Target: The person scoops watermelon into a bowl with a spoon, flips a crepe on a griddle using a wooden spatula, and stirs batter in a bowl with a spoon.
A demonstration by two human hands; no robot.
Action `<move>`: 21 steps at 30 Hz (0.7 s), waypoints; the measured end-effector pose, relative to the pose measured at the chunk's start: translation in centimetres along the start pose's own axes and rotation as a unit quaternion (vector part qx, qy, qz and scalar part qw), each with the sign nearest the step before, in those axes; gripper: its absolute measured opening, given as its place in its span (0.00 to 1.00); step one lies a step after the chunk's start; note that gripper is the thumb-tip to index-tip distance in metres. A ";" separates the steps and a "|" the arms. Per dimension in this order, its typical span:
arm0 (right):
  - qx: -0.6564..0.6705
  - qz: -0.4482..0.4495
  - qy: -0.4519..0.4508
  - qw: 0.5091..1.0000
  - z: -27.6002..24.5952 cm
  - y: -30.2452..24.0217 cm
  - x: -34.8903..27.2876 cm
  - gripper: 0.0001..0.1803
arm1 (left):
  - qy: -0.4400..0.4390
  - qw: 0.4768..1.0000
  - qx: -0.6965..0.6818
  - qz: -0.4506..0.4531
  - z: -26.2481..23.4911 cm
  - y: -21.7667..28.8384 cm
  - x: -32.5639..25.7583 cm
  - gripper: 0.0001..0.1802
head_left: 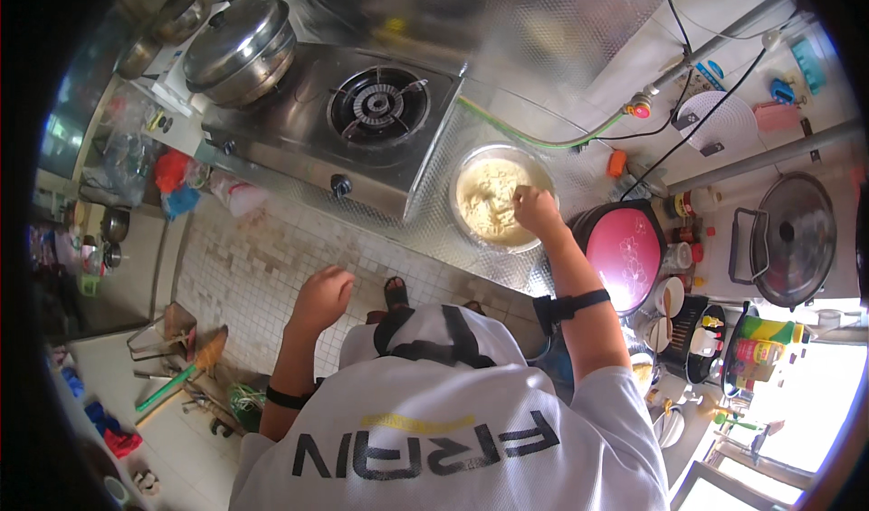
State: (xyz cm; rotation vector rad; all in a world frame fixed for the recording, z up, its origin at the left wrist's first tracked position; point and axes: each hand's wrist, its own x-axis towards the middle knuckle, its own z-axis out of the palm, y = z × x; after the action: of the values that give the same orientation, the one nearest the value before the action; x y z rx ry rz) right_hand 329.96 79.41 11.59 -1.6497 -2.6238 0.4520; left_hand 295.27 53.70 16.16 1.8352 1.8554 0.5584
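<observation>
A round metal bowl (460, 214) stands on the counter to the right of the gas stove. Inside it lies a pale, lumpy, dough-like mix (489, 194). Over the bowl's right side is my right hand (536, 210), its fingers closed together at the mix. Whatever they may grip is hidden or too small to make out. My left hand (328, 296) hangs in the air over the floor, in front of the counter, curled into a loose fist with nothing showing in it.
Left of the bowl sits a gas stove (308, 140) with an open burner and a lidded steel pot (240, 49). A pink round appliance (623, 253) is close by my right forearm. A green gas hose (534, 135) runs behind the bowl. Jars and bottles (683, 230) line the right.
</observation>
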 end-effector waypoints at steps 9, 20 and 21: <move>-0.030 0.021 0.030 0.999 1.5 0.7 -1.3 0.09 | -0.003 1.000 0.009 0.011 0.1 0.1 0.8 0.06; 0.186 0.146 0.091 0.967 -0.4 4.6 -1.4 0.12 | -0.012 1.000 0.017 0.003 0.0 0.7 0.9 0.07; 0.187 0.141 0.088 0.968 0.6 4.7 -0.7 0.12 | -0.013 1.000 0.016 -0.003 0.2 0.4 0.5 0.07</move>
State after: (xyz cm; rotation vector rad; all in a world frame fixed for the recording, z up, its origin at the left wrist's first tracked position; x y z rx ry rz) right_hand 334.29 80.59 9.91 -1.8315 -2.0309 0.7192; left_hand 295.70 54.19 16.23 1.8479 1.8616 0.5024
